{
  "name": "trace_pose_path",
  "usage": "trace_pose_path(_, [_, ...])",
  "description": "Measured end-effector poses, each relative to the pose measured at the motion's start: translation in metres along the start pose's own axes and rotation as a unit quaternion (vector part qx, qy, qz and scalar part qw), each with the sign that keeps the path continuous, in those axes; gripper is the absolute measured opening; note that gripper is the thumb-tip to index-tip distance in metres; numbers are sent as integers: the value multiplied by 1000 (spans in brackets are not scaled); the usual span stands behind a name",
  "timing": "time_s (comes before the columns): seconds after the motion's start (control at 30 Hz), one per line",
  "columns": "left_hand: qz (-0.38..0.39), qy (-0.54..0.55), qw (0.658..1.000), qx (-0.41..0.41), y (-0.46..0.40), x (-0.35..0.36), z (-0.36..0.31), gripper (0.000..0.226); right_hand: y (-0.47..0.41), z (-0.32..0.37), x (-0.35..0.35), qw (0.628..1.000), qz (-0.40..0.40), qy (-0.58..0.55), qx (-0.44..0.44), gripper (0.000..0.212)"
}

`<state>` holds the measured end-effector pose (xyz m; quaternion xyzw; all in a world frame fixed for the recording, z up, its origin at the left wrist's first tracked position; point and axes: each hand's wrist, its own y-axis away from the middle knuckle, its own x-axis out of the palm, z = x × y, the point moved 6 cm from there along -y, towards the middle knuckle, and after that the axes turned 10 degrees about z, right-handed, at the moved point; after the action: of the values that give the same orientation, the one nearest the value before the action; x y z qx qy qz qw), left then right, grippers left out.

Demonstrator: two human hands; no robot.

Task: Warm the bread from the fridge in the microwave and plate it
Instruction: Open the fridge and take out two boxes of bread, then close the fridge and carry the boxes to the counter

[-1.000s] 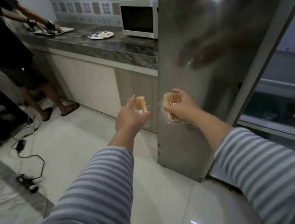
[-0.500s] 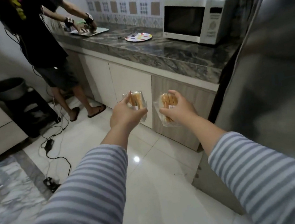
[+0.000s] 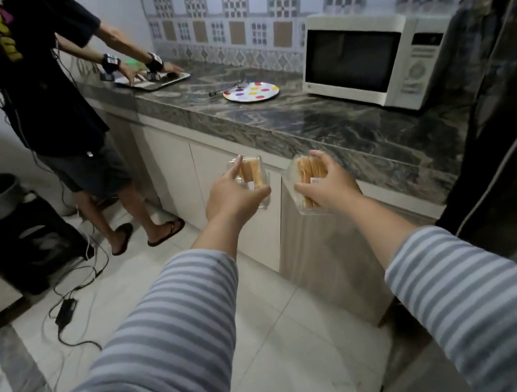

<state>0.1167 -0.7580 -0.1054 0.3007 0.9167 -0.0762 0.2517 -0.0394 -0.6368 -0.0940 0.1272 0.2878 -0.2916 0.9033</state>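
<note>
My left hand (image 3: 234, 196) grips a clear plastic box of sliced bread (image 3: 252, 171), held out in front of the counter edge. A second clear box of bread slices (image 3: 308, 169) is gripped in my right hand (image 3: 329, 187), level with the first and a little to its right. The white microwave (image 3: 374, 58) stands on the counter at the back right with its door shut. A white plate with coloured dots (image 3: 251, 93) lies on the counter left of the microwave.
The dark marble counter (image 3: 323, 123) runs along the tiled wall. Another person (image 3: 48, 102) stands at its left end, hands on a tray. The steel fridge (image 3: 515, 143) is at my right. Cables and a power brick (image 3: 65, 311) lie on the floor; a black stand (image 3: 20, 239) sits left.
I have turned left from the fridge and stepped toward the counter. The microwave and plate now sit closer and more central. Both hands still carry their bread boxes.
</note>
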Motion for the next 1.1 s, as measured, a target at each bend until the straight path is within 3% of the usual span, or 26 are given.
trace_pose_path(0.17, [11, 38, 999, 23, -95, 3, -13, 87, -85, 6, -20, 999, -36, -13, -12, 70])
trace_pose_path(0.47, [64, 0, 994, 86, -291, 21, -72, 83, -245, 15, -75, 990, -139, -16, 19, 69])
trace_pose_path(0.8, [128, 6, 973, 191, -450, 73, -174, 80, -369, 29, -176, 967, -253, 7, 42, 71])
trace_pose_path(1.1, [132, 57, 943, 300, -569, 150, -309, 82, -459, 44, -319, 936, -349, 49, 7, 72])
